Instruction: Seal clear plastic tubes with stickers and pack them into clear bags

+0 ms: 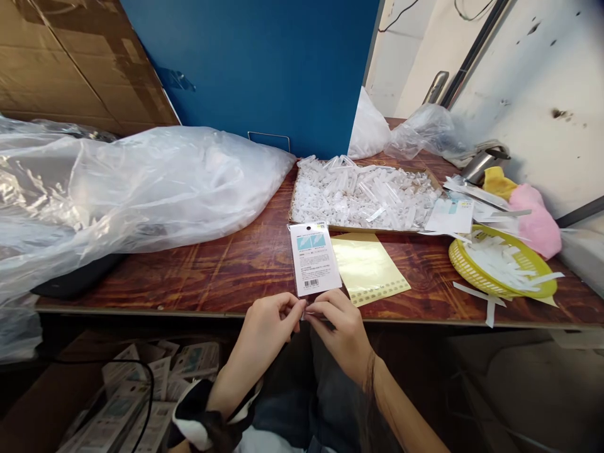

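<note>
My left hand (271,324) and my right hand (342,327) meet at the table's front edge, fingertips pinched close together. Between them is a small, pale or clear bit, mostly hidden by the fingers; its kind cannot be made out. Just beyond the fingertips lies a white printed package card (315,261), with a hang hole at its far end and a barcode at its near end. To its right is a yellow sheet (370,264) with a row of small round dots along its near edge, close to my right hand.
A shallow tray (358,228) holds many small clear and white plastic pieces. At right stand a yellow basket (460,264) of white strips, a pink cloth item (535,217) and a metal cup (484,165). Large plastic bags (179,182) cover the left. Printed cards (117,409) lie below.
</note>
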`<state>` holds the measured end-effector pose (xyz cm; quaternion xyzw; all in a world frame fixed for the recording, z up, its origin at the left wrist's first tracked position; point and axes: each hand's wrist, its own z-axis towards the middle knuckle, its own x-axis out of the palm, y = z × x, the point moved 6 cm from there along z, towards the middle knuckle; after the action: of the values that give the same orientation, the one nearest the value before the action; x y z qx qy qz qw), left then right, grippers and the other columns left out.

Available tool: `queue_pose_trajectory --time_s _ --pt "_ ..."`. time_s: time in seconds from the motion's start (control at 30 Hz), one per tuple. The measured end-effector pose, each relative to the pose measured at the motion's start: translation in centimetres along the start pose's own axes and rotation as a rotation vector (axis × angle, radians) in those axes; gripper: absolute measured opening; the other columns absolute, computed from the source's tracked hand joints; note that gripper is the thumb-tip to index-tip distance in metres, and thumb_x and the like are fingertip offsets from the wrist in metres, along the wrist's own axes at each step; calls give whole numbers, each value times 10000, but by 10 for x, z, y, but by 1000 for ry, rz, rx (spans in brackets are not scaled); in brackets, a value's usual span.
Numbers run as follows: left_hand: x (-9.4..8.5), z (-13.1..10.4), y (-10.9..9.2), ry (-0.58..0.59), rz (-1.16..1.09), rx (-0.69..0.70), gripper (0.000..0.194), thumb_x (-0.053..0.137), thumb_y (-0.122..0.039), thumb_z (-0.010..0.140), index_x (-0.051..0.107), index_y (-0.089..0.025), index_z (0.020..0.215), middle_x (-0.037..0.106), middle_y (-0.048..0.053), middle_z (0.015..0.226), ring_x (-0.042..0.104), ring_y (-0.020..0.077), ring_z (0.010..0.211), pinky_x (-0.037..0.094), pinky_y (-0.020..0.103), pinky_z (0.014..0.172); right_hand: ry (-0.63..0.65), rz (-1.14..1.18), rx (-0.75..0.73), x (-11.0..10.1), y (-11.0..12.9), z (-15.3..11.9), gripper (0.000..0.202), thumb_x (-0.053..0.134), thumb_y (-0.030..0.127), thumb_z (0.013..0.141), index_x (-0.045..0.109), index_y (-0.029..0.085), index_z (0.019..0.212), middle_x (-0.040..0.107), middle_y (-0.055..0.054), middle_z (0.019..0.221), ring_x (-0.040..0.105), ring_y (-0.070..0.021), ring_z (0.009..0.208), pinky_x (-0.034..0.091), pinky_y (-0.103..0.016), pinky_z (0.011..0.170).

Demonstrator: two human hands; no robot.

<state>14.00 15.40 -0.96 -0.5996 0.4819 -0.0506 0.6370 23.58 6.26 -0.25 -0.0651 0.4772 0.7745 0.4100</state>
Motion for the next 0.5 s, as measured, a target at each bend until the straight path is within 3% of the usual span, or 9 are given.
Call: queue_pose_trajectory --time_s 0.13,0.37,0.5 --pt "4 0 1 -10 -184 -8 336 513 -434 815 557 -170 611 539 -43 502 466 88 407 351 191 445 -4 53 48 1 -2 1 104 555 204 879 604 189 788 569 -33 771 533 -161 751 461 -286 657" --pt "6 0 5 -67 -302 1 339 572 -448 781 545 -162 601 512 -53 494 442 66 399 344 173 431 30 10 -26 -1 7 7 144 467 153 909 510 184 775 551 -52 788 487 -183 809 450 -316 719" --pt "-2 5 10 -152 -313 -11 357 605 -489 736 566 -161 601 512 -50 491 427 62 397 342 168 421 -1 243 68 -11 6 4 107 424 182 921 459 194 821 546 -79 925 508 -180 908 454 -326 795"
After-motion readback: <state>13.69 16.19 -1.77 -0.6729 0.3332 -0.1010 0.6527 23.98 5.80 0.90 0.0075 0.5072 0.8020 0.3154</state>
